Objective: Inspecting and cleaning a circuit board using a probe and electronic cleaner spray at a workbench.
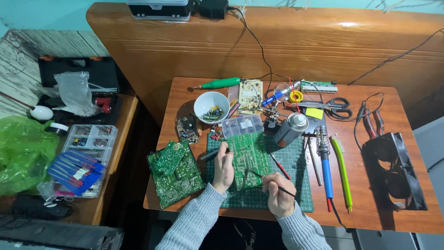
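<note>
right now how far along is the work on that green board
Set up: the circuit board lies on the cutting mat. In hand: the left hand steadies it while the right hand puts a thin tool to it. How much remains cannot be told; the soldering iron lies unused.

A wooden table bears a green cutting mat, circuit boards, white bowl, scissors

One head-worn view looks steeply down from fairly high over the wooden table, facing the headboard-like panel.
</note>
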